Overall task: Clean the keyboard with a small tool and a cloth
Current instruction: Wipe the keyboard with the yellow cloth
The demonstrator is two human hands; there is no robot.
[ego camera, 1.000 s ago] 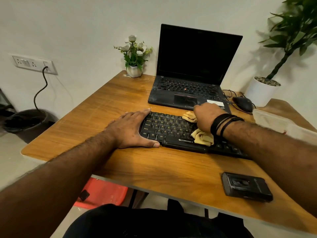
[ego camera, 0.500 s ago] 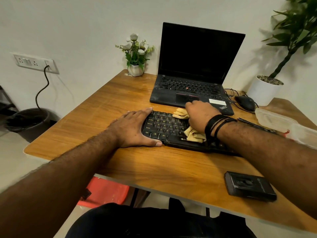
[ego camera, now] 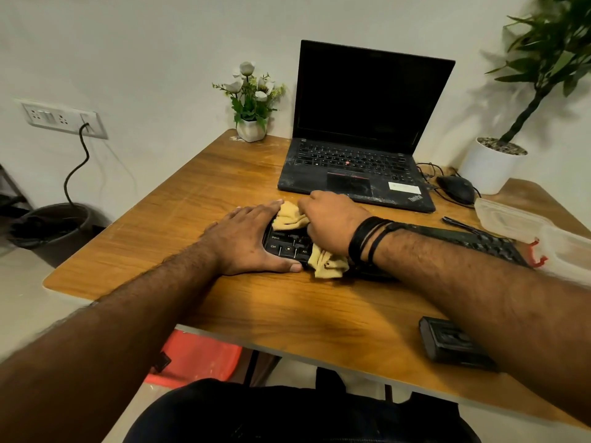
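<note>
The black keyboard (ego camera: 473, 239) lies across the wooden table (ego camera: 204, 174), just near of the open laptop (ego camera: 361, 161). The right hand (ego camera: 332, 223) presses a yellow cloth (ego camera: 326, 262) onto its left keys, fingers apparently curled round the cloth, though they are mostly hidden. The left hand (ego camera: 249, 238) lies flat with straight fingers against the keyboard's left end. Near right sits a small black case (ego camera: 454, 345); far right, a mouse (ego camera: 457, 188).

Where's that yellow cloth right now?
The yellow cloth lies bunched under the right hand at the keyboard's left end, right beside the left hand.
</note>
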